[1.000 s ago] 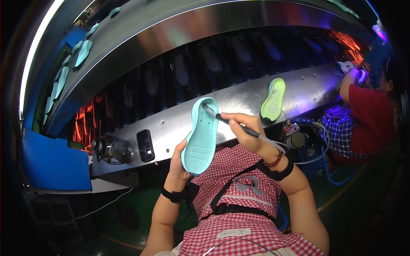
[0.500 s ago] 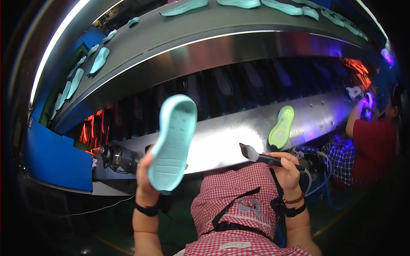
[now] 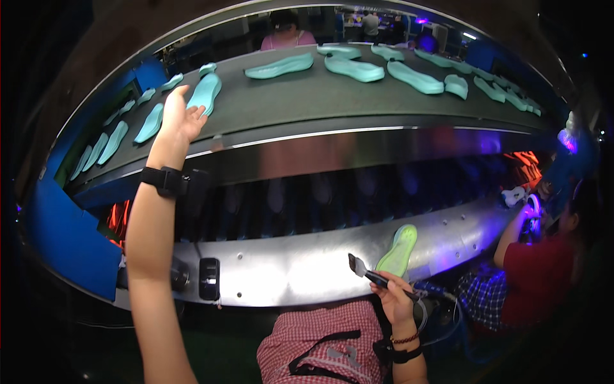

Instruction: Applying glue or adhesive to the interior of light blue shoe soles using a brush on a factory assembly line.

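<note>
My left arm is stretched far forward over the belt, where my left hand (image 3: 181,120) is open with its fingers apart. Just beyond the fingers lies a turquoise shoe sole (image 3: 207,91); whether the fingertips still touch its near end I cannot tell. In my right hand (image 3: 395,299) is a black-handled brush (image 3: 376,277), its dark bristles pointing up and to the left over the metal ledge. Behind that hand a yellow-green shoe sole (image 3: 399,248) lies on the ledge, its lower end partly covered.
More turquoise soles (image 3: 355,68) lie along the dark conveyor belt (image 3: 281,102). Below runs a shiny metal ledge (image 3: 300,269) with a small black tray (image 3: 209,279). A co-worker in a red top (image 3: 537,281) works at the right; another person (image 3: 288,37) is across the belt.
My left hand has moved forward and up from above the ledge to the belt and let go of the turquoise sole there. The right hand keeps the brush. The view has tilted up.
</note>
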{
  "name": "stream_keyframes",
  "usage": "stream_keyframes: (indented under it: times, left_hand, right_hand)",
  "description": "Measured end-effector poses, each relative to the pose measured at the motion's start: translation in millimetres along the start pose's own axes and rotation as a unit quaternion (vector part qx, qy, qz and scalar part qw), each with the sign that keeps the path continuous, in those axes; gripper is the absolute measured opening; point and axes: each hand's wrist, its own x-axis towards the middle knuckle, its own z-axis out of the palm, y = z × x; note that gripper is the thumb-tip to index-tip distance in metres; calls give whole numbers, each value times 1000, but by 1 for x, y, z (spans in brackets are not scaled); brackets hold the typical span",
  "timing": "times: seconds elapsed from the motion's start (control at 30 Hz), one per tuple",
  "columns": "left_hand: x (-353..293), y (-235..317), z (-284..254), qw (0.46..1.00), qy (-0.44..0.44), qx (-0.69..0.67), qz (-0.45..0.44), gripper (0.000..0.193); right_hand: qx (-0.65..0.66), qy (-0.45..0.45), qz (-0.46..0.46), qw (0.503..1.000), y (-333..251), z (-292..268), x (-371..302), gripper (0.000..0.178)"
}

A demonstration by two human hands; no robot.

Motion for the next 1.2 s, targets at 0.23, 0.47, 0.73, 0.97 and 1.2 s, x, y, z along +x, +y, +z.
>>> stream_keyframes:
  times: [0.23,0.47,0.73,0.97,1.2]
  left_hand:
    - [4,-12,98,593,-185,757,200,56]
    - [87,-48,133,406,-101,872,252,57]
    - [132,-62,144,559,-125,792,209,115]
    - [140,-84,147,544,-101,813,179,103]
    - [165,-76,136,535,-222,785,221,34]
  right_hand:
    - [-13,91,33,995,2,-32,13,27]
    - [10,124,36,992,-1,-40,16,23]
    - [-56,143,61,986,19,-71,13,20]
    - [-21,164,72,984,24,-52,16,22]
    - [-48,162,97,981,25,-40,25,19]
